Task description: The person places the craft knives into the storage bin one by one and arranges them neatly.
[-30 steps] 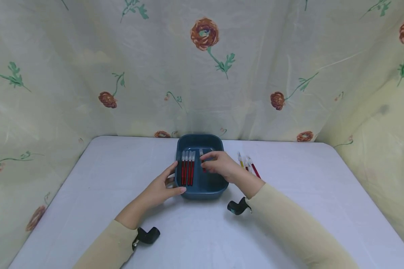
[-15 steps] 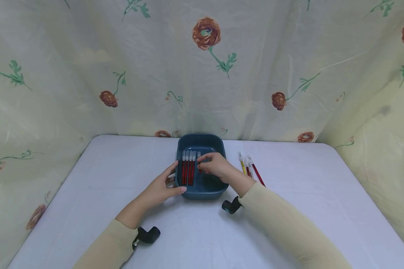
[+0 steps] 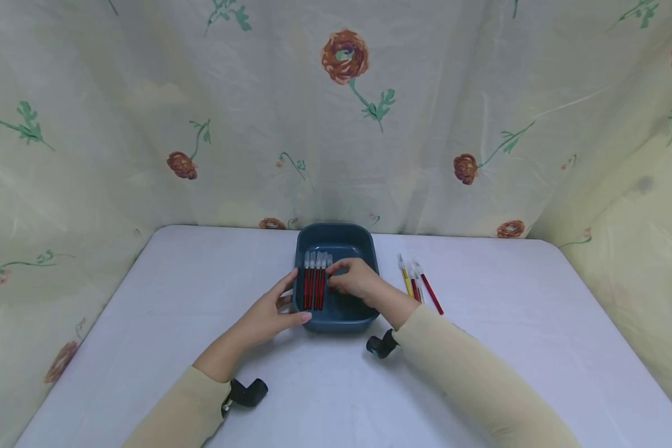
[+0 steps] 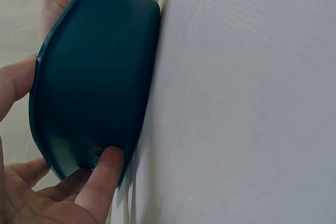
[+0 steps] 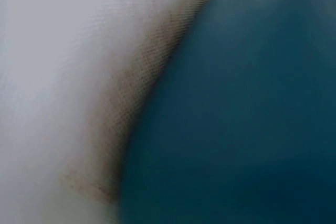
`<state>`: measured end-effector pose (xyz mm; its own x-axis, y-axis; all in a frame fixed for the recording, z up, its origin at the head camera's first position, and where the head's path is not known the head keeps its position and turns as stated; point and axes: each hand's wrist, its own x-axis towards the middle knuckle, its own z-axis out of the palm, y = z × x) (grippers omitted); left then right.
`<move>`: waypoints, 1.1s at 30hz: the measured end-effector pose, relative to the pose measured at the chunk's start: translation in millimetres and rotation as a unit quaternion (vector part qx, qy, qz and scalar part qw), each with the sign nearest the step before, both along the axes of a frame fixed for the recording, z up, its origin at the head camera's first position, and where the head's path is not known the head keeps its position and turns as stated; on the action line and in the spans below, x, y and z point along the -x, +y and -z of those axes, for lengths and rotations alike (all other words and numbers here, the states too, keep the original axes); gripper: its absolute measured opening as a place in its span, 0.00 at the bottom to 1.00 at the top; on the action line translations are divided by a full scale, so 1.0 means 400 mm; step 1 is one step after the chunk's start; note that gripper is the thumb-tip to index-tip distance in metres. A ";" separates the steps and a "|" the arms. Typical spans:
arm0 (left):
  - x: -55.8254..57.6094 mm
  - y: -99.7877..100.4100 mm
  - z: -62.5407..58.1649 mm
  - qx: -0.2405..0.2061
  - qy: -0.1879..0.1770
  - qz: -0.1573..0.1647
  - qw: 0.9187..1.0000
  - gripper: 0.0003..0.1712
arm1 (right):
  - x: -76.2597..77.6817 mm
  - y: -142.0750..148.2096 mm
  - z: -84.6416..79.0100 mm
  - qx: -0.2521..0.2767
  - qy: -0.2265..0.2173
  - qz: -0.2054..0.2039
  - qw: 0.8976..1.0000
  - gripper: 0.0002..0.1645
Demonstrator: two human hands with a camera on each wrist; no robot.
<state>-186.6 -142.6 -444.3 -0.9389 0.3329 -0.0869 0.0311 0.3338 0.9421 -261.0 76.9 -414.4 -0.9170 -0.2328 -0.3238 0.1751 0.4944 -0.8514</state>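
A dark blue rectangular tray (image 3: 344,323) stands near the back of the table. My left hand (image 3: 269,316) grips its left side, thumb near the front corner; in the left wrist view the fingers (image 4: 100,187) press on its outer wall. Several slim red pens (image 3: 314,289) with clear caps lie side by side along the tray's left, caps pointing away. Inside the tray, my right hand (image 3: 355,279) pinches a red pen with a clear cap (image 3: 330,259), right beside that row. Its lower part is hidden by the fingers. The right wrist view shows mostly the tray's outer wall (image 5: 236,103).
To the right of the tray, a yellow pen (image 3: 406,277), a red pen (image 3: 431,292) and others lie loose on the white table (image 3: 325,392). A flowered curtain (image 3: 257,124) hangs behind and at the sides. Black cameras (image 3: 382,343) stick out from both wrists.
My right hand has moved left and slightly towards me inside the tray, bringing its pen up to the row. The left hand keeps its hold on the tray.
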 end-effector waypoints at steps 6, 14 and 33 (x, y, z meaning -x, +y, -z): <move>-0.001 0.001 0.001 -0.005 -0.005 0.000 1.000 0.56 | -0.001 -0.006 0.008 -0.023 0.006 0.000 1.000 0.17; 0.002 -0.002 0.002 -0.003 -0.004 0.003 1.000 0.57 | -0.003 -0.010 0.012 -0.039 0.014 -0.007 0.999 0.17; 0.000 0.002 -0.001 0.004 -0.001 0.002 1.000 0.56 | -0.017 0.019 -0.040 -0.009 0.039 -0.030 0.999 0.18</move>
<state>-186.5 -141.8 -443.7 -0.9374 0.3361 -0.0912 0.0308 0.3407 0.9397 -254.4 84.7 -398.5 -0.9243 -0.2825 -0.2565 0.0786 0.5170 -0.8524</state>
